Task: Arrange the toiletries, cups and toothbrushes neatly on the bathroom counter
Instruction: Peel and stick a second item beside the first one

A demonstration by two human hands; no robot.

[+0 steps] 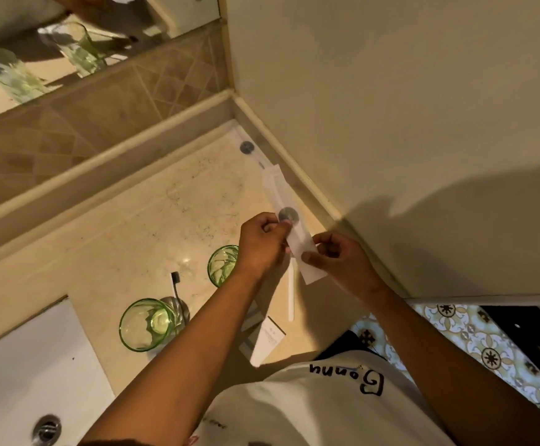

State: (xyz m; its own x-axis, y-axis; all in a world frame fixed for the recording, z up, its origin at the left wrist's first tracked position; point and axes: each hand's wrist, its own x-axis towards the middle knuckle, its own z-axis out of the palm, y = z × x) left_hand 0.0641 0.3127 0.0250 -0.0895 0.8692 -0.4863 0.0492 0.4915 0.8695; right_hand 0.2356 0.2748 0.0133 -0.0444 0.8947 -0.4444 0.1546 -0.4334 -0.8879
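Both hands are closed on one long white paper packet (297, 239), held just above the table (127, 226) near the corner by the right wall: the left hand (263, 244) pinches its left edge close to a round grey seal (288, 215), and the right hand (339, 257) pinches the lower right end. The packet's far end reaches toward the wall edge; whether it rests on the table there cannot be told. Below the hands lie a white stick-like item (291, 294), a small white box (268, 339) and, partly under the left forearm, other flat packets. Two green glass cups stand apart on the table, one (223, 265) just beside the left wrist and one (148, 323) nearer the sink (20, 365); a dark-bristled toothbrush (176, 284) lies between them. Judgement: the step in hand is squaring this packet. It should be lowered flat, long side parallel to the wall edge, seal up, both ends released together so the light paper does not skew, keeping the left wrist clear of the near cup.
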